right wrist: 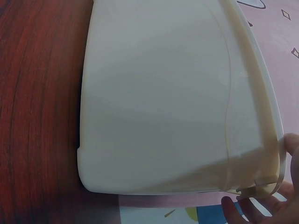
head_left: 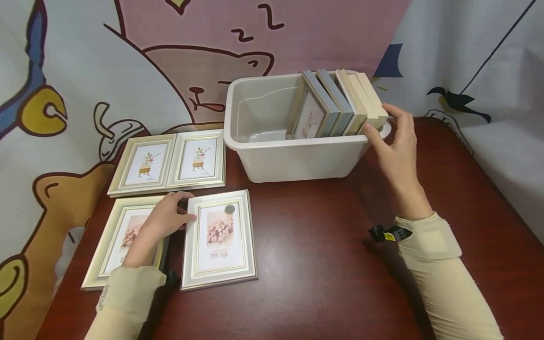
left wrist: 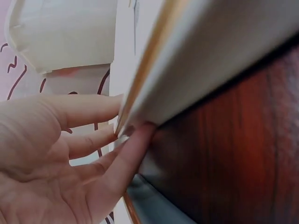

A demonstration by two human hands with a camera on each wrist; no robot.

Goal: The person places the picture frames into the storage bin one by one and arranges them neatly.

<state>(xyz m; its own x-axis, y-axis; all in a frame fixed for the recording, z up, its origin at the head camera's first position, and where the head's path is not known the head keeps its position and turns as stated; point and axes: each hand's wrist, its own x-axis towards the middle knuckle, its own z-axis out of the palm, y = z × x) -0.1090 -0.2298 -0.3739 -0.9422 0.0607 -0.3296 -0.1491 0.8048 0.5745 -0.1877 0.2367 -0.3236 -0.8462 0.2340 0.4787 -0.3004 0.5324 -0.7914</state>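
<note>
My left hand (head_left: 167, 218) pinches the upper left edge of a white picture frame (head_left: 195, 278) that shows pink flowers. In the left wrist view the thumb and fingertips meet at the gold-lined edge of that frame (left wrist: 196, 51). My right hand (head_left: 401, 151) grips the right end rim of a white plastic bin (head_left: 297, 163), beside the frames in it. In the right wrist view its fingers (right wrist: 232, 210) curl at the bin's rim. Several frames (head_left: 329, 104), grey-blue and cream, stand on edge in the bin's right half.
Two joined-looking cream frames (head_left: 146, 137) with plant pictures lie left of the bin. Another cream frame (head_left: 99, 245) with pink flowers lies under my left forearm. The dark red table (head_left: 323, 264) meets a cartoon-printed cloth (head_left: 323, 38) at the back.
</note>
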